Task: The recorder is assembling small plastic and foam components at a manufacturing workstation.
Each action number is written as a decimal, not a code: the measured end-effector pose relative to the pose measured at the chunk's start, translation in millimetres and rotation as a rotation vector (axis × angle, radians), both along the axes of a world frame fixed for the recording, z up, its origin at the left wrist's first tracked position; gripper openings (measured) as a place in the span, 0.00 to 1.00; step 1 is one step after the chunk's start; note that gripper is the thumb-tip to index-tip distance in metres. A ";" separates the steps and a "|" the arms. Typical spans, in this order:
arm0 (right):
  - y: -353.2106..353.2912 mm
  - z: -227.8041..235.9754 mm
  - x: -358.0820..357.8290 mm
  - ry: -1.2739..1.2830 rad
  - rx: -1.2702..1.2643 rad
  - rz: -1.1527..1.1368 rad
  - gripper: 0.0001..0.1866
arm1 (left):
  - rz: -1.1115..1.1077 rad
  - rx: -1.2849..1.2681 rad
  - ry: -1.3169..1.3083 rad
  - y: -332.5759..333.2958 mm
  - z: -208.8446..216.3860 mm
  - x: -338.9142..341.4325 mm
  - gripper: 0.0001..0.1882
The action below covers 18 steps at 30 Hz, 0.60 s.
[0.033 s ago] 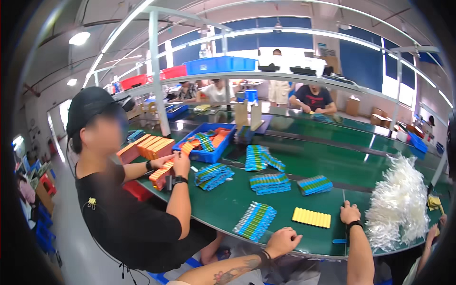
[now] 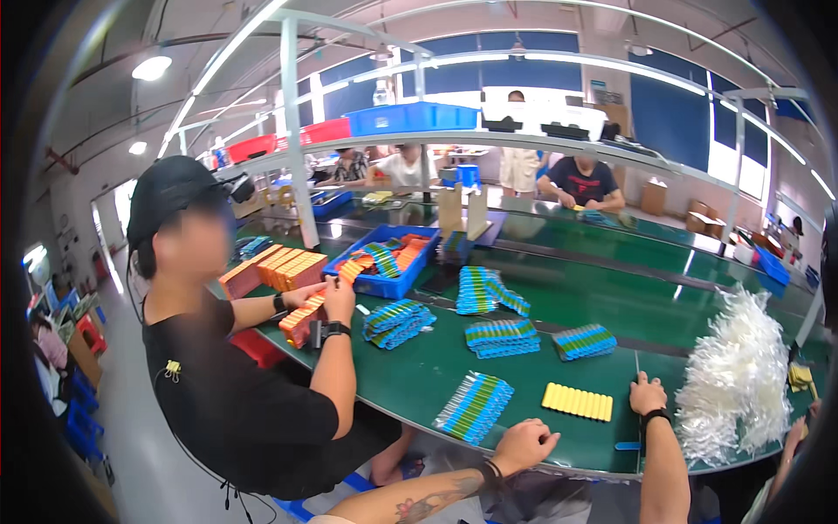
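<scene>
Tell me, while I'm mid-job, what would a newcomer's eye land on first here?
Probably the tall, shaggy heap of shiny white strips at the right of the glossy green table. Next, the small, ridged bright-yellow block near the table's front edge, between the person's bare left hand and bare right hand. Then the ridged blue-and-green bundles, scattered left of and beyond that block.

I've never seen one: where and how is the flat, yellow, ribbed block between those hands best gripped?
Probably grip the yellow block by its short right end, from the right: it lies flat, lengthwise left to right, the wearer's right hand nearest that end.
</scene>
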State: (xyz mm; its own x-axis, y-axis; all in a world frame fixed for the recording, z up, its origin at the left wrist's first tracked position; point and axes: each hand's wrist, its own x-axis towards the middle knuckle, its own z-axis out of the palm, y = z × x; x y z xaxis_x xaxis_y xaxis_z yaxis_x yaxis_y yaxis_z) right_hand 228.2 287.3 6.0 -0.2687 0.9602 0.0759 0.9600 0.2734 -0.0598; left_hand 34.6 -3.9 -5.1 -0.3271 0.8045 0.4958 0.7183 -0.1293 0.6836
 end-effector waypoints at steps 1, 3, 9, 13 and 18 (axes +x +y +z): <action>0.2 0.3 -3.3 -0.020 -0.006 0.008 0.28 | 0.004 0.002 -0.001 -0.3 -0.6 -1.8 0.16; -6.8 1.8 -5.3 -0.047 -0.017 0.024 0.28 | 0.017 -0.002 -0.007 -1.2 -2.9 -4.2 0.16; -28.3 -0.9 10.7 -0.119 0.091 0.142 0.32 | -0.021 0.025 -0.091 0.8 0.1 -7.3 0.16; -35.7 3.3 3.0 -0.133 0.114 0.168 0.31 | -0.021 0.022 -0.245 0.8 -4.0 -13.8 0.15; -27.1 -15.9 14.2 -0.152 0.212 0.232 0.30 | 0.010 0.041 -0.327 -6.2 -2.2 -8.9 0.15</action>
